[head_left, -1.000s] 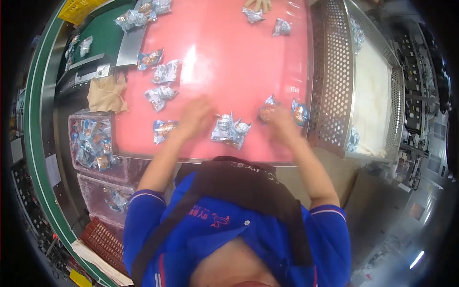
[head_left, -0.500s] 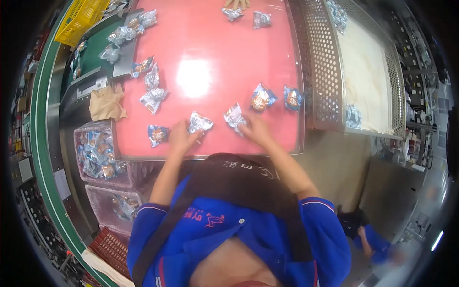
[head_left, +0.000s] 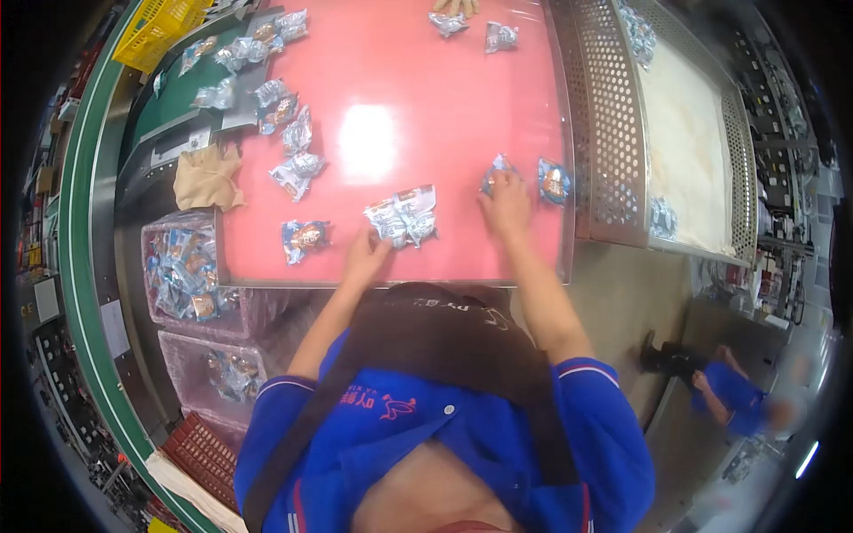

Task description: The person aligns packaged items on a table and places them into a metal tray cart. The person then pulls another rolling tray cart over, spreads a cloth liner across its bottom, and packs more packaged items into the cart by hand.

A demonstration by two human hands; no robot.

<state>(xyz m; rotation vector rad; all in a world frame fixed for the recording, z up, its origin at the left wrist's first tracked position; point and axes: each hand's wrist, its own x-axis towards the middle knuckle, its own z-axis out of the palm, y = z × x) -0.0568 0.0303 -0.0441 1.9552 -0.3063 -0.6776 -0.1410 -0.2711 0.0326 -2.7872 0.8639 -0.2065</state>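
Observation:
Two silver foil snack packets (head_left: 402, 216) lie side by side, touching, on the pink tabletop (head_left: 426, 107) in front of me. My left hand (head_left: 366, 258) is at the lower left corner of this pair, thumb and fingertips closed at the foil edge. Farther right, my right hand (head_left: 507, 206) curls over a blue and silver snack packet (head_left: 499, 165) and mostly covers it. Beside that hand lies another blue packet (head_left: 553, 181) with a brown print. Left of my left hand rests a single printed packet (head_left: 305, 240).
Several packets (head_left: 298, 169) trail along the left edge toward a green conveyor (head_left: 164, 111). A tan cloth (head_left: 208, 178) lies at the corner. Lined crates (head_left: 182, 333) of packets stand below left; a perforated metal tray (head_left: 607, 133) is right. Another person's hand (head_left: 456, 7) shows at the far edge.
My right hand has left its silver packet beside the left one and moved right, onto a blue packet. My left hand has shifted slightly to the lower left of the pair.

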